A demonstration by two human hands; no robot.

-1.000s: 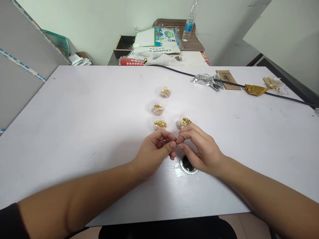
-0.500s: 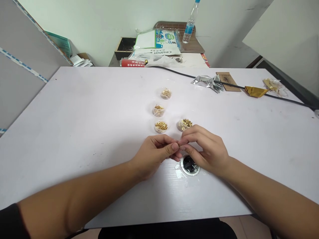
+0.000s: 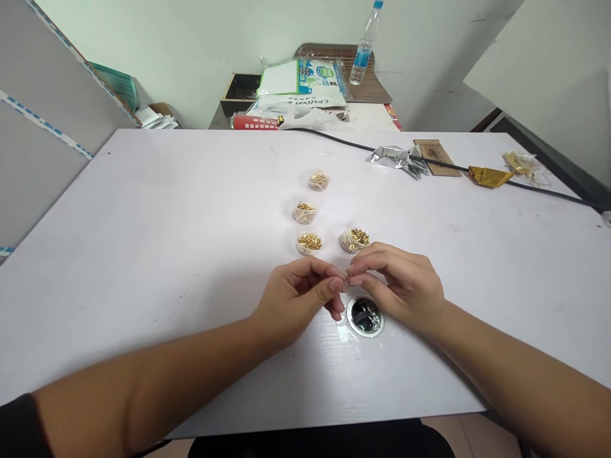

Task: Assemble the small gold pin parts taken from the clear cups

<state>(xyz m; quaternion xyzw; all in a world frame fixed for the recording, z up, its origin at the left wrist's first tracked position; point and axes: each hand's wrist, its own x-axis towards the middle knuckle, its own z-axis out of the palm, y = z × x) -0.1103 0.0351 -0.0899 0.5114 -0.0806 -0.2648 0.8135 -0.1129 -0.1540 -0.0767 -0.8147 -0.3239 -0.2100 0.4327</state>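
My left hand [image 3: 303, 296] and my right hand [image 3: 401, 280] meet fingertip to fingertip above the white table [image 3: 143, 254]. Both are closed in a pinch, and whatever lies between the tips is too small to name. Just past my right fingers sits a small clear cup of gold metal pieces [image 3: 356, 240]. Beyond my left fingers stands another cup of short gold pieces [image 3: 309, 243]. Behind it are a third cup with gold pins [image 3: 304, 212] and a further one with thin gold pins [image 3: 319, 180]. Under my hands, a round silver-rimmed hole [image 3: 366, 317] is set in the tabletop.
A black cable [image 3: 344, 141] runs along the back right, over silver foil [image 3: 398, 159], a brown board [image 3: 436, 157] and gold foil [image 3: 489, 176]. Behind the table stand a water bottle [image 3: 365, 54], a black box [image 3: 237, 92] and plastic packaging [image 3: 305, 76].
Both hands have shifted slightly to the right, and the right fingertips have drawn a little apart from the left ones. The cups stay where they were.
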